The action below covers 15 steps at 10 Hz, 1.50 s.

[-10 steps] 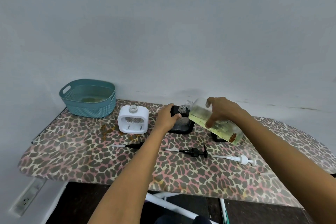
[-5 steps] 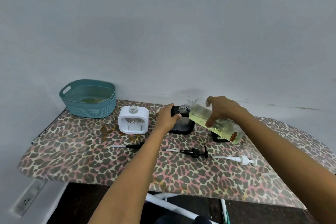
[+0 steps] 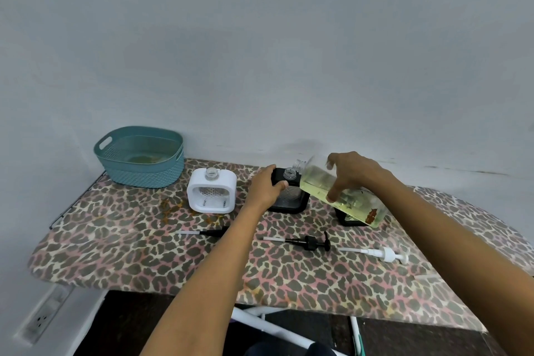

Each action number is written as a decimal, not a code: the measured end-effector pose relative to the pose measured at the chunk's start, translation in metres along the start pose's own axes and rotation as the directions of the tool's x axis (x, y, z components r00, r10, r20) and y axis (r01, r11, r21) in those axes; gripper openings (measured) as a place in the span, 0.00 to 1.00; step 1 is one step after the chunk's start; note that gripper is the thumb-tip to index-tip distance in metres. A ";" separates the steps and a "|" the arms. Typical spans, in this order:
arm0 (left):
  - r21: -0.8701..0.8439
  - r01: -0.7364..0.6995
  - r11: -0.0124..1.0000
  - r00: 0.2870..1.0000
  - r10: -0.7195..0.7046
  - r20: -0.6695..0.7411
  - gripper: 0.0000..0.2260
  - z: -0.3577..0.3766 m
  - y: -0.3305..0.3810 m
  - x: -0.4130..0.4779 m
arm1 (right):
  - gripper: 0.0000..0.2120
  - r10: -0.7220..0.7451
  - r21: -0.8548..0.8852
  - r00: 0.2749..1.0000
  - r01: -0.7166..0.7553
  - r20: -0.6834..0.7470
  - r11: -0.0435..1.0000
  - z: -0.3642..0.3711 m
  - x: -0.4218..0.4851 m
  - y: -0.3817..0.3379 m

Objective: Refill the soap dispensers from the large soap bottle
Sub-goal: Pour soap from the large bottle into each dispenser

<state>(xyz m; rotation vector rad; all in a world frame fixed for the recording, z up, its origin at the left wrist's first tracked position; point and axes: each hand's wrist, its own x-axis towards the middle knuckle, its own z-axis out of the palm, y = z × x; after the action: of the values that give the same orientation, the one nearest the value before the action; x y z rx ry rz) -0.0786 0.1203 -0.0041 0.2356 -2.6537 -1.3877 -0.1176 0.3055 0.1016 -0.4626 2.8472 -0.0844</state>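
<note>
My right hand (image 3: pixel 348 172) grips the large clear soap bottle (image 3: pixel 341 196), half full of yellow soap and tilted leftward. Its open neck hangs just right of and slightly above the open neck of a black square dispenser (image 3: pixel 290 198). My left hand (image 3: pixel 264 186) holds that black dispenser by its upper left corner. A white square dispenser (image 3: pixel 212 192), also uncapped, stands to the left. Another black dispenser (image 3: pixel 348 220) stands mostly hidden behind the bottle.
Three pump heads lie on the leopard-print board (image 3: pixel 115 240): a black pump (image 3: pixel 206 232) partly hidden by my left arm, a black pump (image 3: pixel 309 241) in the middle, a white pump (image 3: pixel 381 253) at right. A teal basket (image 3: pixel 140 157) sits back left against the wall.
The large bottle's base has lifted a little, so the bottle lies slightly flatter. Both hands stay where they were.
</note>
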 end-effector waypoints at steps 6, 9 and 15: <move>0.002 -0.011 1.000 1.000 0.011 -0.008 0.27 -0.001 0.002 -0.001 | 0.40 -0.008 -0.007 1.000 0.009 0.027 1.000 -0.003 0.002 -0.002; -0.022 0.005 1.000 1.000 -0.005 -0.002 0.27 -0.001 0.002 -0.002 | 0.41 -0.017 -0.024 1.000 0.017 0.023 1.000 -0.004 0.004 -0.001; -0.018 0.001 1.000 1.000 -0.001 -0.004 0.27 -0.001 0.004 -0.003 | 0.41 -0.010 -0.035 1.000 0.011 0.029 0.999 -0.004 0.004 0.000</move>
<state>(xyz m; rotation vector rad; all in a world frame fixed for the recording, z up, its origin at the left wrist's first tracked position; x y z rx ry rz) -0.0755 0.1219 -0.0004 0.2374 -2.6367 -1.4098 -0.1220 0.3039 0.1044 -0.4819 2.8221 -0.0294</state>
